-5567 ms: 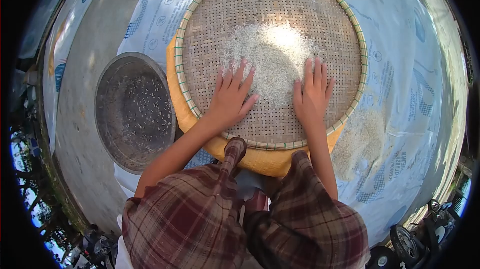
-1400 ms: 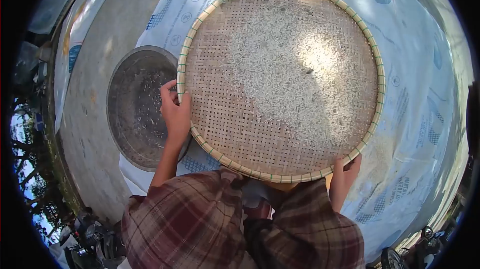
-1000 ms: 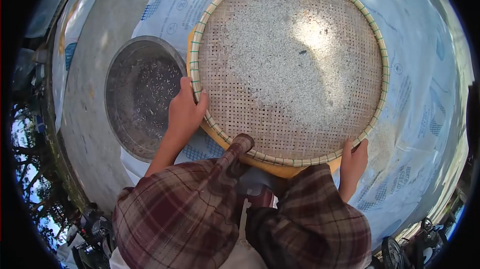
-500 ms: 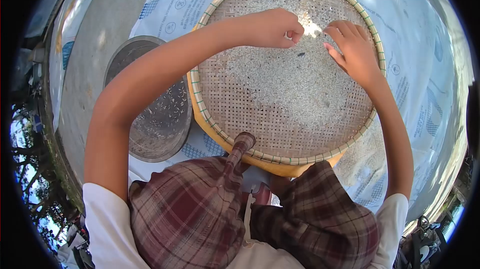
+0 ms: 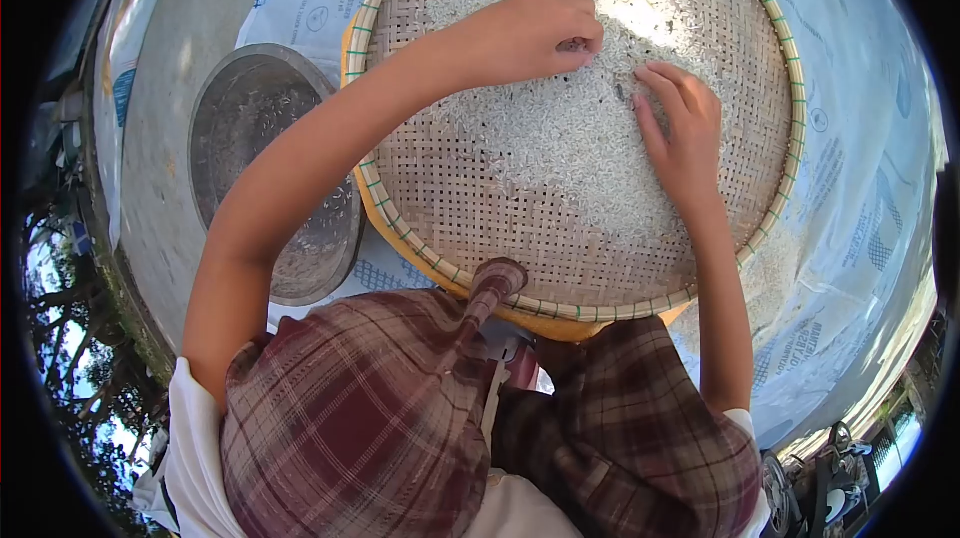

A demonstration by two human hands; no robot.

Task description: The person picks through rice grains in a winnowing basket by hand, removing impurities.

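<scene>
A wide round woven bamboo tray point(image 5: 430, 183) with a green-stitched rim lies before my knees. Pale grains resembling rice point(image 5: 570, 158) are spread thinly across its middle and far part. My left hand point(image 5: 560, 33) hovers low over the grains, thumb and fingers curled together in a pinch; what is between the fingertips, if anything, is too small to make out. To its right, my right hand point(image 5: 685, 118) reaches down with thumb and index finger apart, fingertips right at the grains. A small dark bit point(image 5: 620, 93) lies beside that thumb.
Left of the tray stands a grey basin point(image 5: 225, 128) with scattered grains inside, partly behind my left forearm. Yellow material point(image 5: 560, 328) shows under the tray's near edge. Printed plastic sheeting point(image 5: 850, 188) covers the ground. My plaid-covered knees point(image 5: 350, 418) flank the near side.
My right hand has come lower and nearer to the left hand, down to the grains. My left hand stays pinched. The view has shifted, bringing the tray closer.
</scene>
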